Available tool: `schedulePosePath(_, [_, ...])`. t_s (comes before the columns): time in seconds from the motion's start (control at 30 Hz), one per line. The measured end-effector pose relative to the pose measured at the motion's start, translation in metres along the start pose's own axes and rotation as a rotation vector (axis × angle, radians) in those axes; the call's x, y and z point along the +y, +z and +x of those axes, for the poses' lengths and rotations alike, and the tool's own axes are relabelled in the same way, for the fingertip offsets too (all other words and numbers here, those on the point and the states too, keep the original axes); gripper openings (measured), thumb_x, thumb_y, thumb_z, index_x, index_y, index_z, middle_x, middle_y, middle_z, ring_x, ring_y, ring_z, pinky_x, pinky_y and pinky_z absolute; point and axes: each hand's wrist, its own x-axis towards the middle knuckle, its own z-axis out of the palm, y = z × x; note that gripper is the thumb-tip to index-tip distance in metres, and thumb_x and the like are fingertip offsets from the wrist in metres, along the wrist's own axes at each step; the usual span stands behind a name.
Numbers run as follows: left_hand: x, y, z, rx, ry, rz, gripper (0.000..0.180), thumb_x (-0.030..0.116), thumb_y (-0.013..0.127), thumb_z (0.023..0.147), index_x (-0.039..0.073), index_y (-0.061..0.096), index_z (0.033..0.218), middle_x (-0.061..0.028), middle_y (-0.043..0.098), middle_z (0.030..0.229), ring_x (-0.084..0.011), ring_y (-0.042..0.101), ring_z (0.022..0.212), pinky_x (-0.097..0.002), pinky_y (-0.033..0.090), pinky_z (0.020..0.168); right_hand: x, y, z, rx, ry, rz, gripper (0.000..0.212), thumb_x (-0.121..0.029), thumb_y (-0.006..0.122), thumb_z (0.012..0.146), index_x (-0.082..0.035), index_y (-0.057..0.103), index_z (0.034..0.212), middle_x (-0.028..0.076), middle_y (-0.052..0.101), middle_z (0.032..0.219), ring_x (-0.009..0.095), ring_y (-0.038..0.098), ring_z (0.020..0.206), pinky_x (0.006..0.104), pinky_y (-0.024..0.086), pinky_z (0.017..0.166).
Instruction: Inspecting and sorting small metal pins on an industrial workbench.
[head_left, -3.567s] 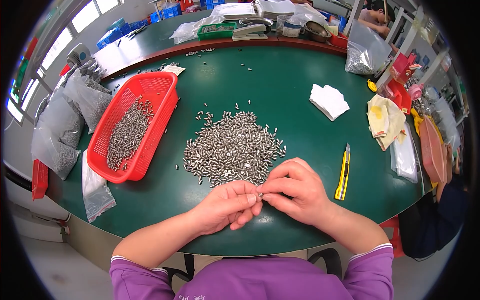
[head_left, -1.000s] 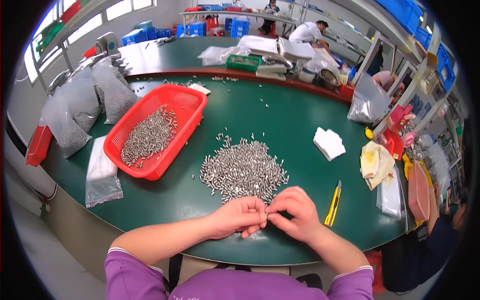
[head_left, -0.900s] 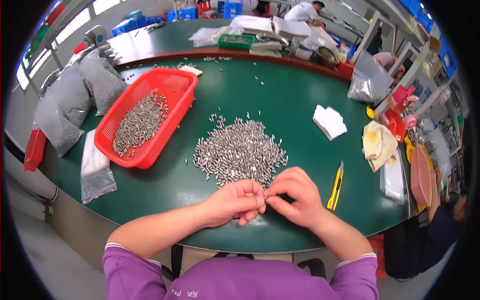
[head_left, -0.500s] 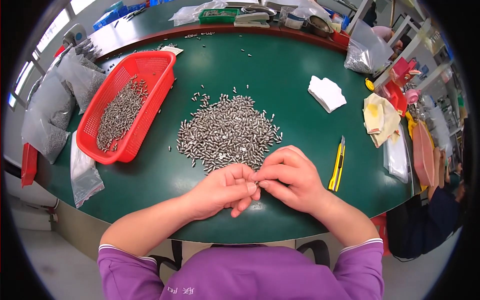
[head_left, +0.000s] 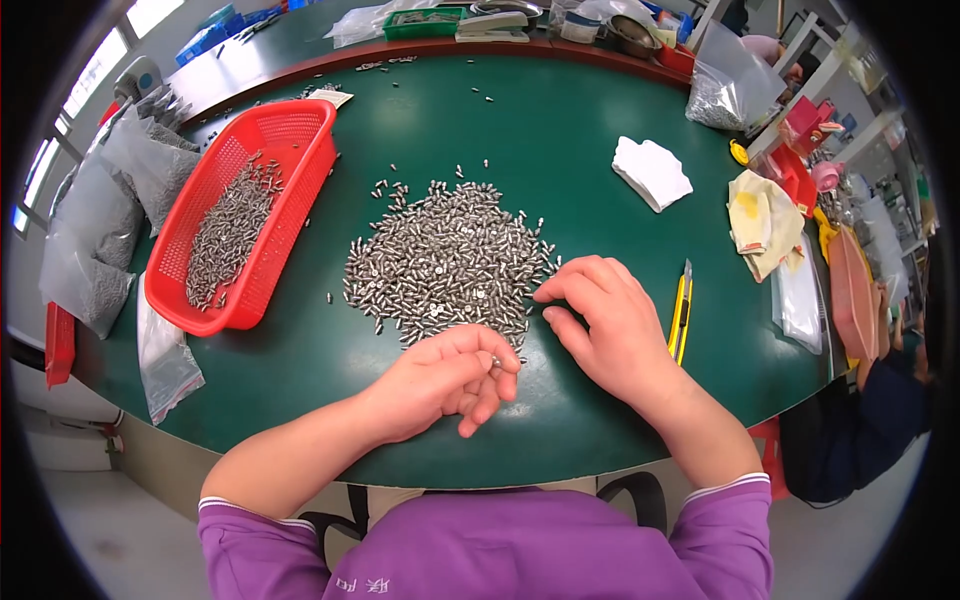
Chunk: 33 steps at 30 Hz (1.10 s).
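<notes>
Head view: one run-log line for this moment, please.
left hand: pinches small metal part | right hand: fingers at pile edge | red basket: parts inside | knife: right of hand

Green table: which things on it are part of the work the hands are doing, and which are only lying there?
In the work:
pile of small metal parts
left hand, pinching one part
right hand, at the pile's edge
red basket with more parts

Lying about:
yellow knife
white cloth
plastic bags

Daylight is entering through windows (head_left: 45, 170) at left — a green-topped table (head_left: 560, 130) is standing on pale grey floor (head_left: 110, 520).
</notes>
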Motion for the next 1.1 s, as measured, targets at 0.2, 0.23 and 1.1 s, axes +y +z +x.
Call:
schedulePosePath(0.2, [-0.002,-0.003,0.000,0.007,0.034,-0.039,0.025,0.011,0.035,0.090,0.002,0.048,0.108,-0.0086,0.054,0.091,-0.0118,0.050,0.063,-0.0237,0.040,0.051,0.004,0.005,-0.002,-0.075,0.037,-0.025,0.018,-0.007,0.065,0.074,-0.009,0.063,0.092,0.005,0.055,0.090,0.025,0.054,0.088,0.0363,0.045,0.076])
schedulePosePath(0.23, [-0.002,-0.003,0.000,0.014,0.037,-0.041,0.025,0.012,0.035,0.089,0.001,0.048,0.108,-0.0085,0.054,0.091,-0.0115,0.049,0.062,-0.0233,0.040,0.051,0.004,0.006,-0.002,-0.088,0.024,-0.017,0.018,-0.007,0.066,0.074,-0.009,0.063,0.092,0.005,0.055,0.090,0.025,0.054,0.088,0.0361,0.045,0.076])
schedulePosePath(1.1, [-0.002,0.000,0.000,0.027,0.003,-0.041,0.014,0.016,0.049,0.094,0.003,0.046,0.097,-0.0059,0.056,0.083,-0.0086,0.050,0.057,-0.0222,0.040,0.047,-0.011,0.013,-0.001,-0.084,-0.127,0.406,0.012,-0.007,0.066,0.077,-0.009,0.063,0.088,0.004,0.057,0.088,0.023,0.056,0.087,0.0354,0.045,0.078])
